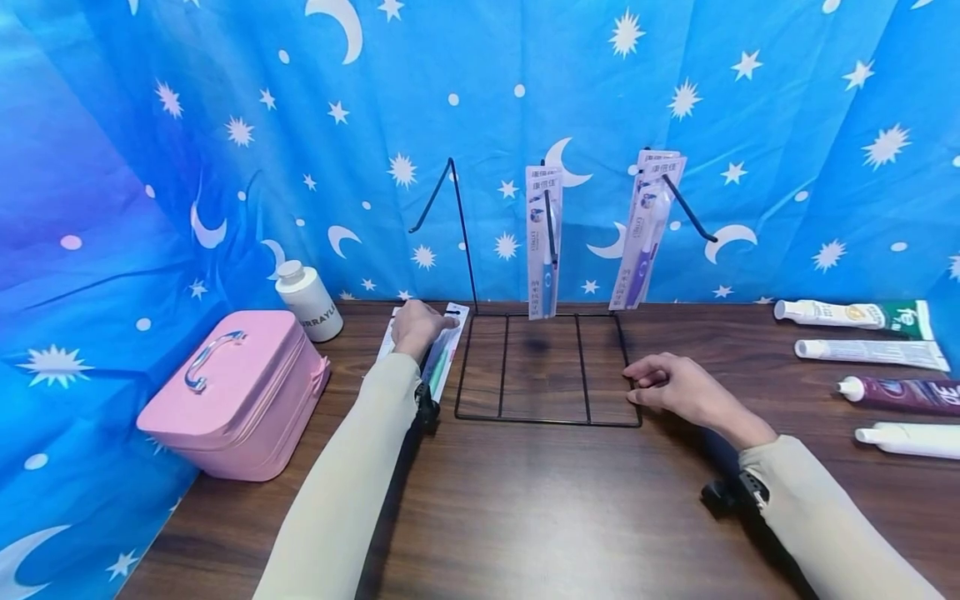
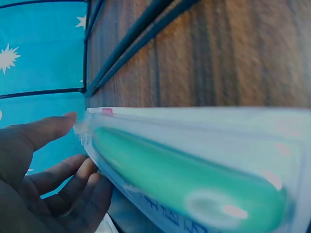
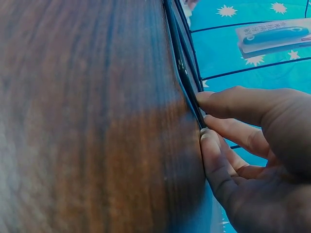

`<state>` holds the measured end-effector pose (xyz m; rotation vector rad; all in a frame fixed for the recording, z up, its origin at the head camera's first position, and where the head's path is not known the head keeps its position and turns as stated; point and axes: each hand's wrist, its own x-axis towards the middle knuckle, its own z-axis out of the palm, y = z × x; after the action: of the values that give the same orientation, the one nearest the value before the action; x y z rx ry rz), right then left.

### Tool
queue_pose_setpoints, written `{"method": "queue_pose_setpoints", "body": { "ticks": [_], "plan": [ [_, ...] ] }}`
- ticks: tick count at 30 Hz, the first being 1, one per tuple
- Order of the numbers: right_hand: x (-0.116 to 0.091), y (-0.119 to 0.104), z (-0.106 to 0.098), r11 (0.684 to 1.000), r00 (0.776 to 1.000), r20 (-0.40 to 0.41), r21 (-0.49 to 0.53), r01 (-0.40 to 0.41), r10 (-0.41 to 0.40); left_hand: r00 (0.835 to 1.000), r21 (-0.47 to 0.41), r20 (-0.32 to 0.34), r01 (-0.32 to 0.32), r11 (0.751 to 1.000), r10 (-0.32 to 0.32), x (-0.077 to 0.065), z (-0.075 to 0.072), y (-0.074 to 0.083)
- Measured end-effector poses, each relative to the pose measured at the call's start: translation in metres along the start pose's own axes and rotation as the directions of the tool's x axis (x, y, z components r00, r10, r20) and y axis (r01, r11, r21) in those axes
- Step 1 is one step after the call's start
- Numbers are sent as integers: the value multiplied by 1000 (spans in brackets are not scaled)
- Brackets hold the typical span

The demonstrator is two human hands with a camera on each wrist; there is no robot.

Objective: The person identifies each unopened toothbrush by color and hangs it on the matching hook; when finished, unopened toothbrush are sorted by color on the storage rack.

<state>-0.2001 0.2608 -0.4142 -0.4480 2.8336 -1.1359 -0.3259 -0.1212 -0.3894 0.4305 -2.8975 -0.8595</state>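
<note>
In the head view my left hand [image 1: 420, 325] is over the packaged toothbrushes lying left of the black wire rack [image 1: 547, 423]. Its thumb and curled fingers are at either edge of one end of a green toothbrush pack [image 2: 189, 179], seen close up in the left wrist view. My right hand [image 1: 678, 387] pinches the right side wire of the rack's base between thumb and fingertips. Toothbrush packs hang from two of the rack's hooks: blue ones [image 1: 542, 250] in the middle and purple ones [image 1: 643, 242] on the right. The left hook [image 1: 431, 200] is bare.
A pink case [image 1: 232, 392] and a white bottle [image 1: 309, 300] stand at the left. Several toothpaste tubes lie along the right, among them a green-and-white tube [image 1: 851, 317] and a maroon one [image 1: 900, 392]. A blue starry curtain [image 1: 465, 108] hangs behind the wooden table [image 1: 540, 517].
</note>
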Motion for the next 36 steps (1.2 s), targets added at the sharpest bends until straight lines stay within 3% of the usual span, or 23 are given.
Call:
{"method": "queue_pose_setpoints", "body": {
  "ticks": [8,15,19,22,25,30,36],
  "plan": [
    [1,-1,3,1000,1000,-2,-6,5,-5,998,-80,69,9,997,-4,-1,0,-6],
    [3,-4,4,1000,1000,0,1,-1,1,998,-155,22,-48,987,52,-6,-10,-7],
    [2,-5,3,1000,1000,-1,3,-9,9,994,-207,-28,-106,973,103,-19,-21,0],
    [2,-5,3,1000,1000,-3,2,-8,8,981,-232,-102,-182,956,163,-34,-33,6],
    [1,-4,2,1000,1000,-5,-5,-13,13,957,-267,-173,-271,925,231,-50,-44,11],
    [0,-2,0,1000,1000,0,-10,-7,7,893,-287,-284,-428,857,350,-77,-54,14],
    [0,0,1,1000,1000,-4,-8,-6,6,808,-343,-386,-574,744,446,-113,-65,17]
  ]
}}
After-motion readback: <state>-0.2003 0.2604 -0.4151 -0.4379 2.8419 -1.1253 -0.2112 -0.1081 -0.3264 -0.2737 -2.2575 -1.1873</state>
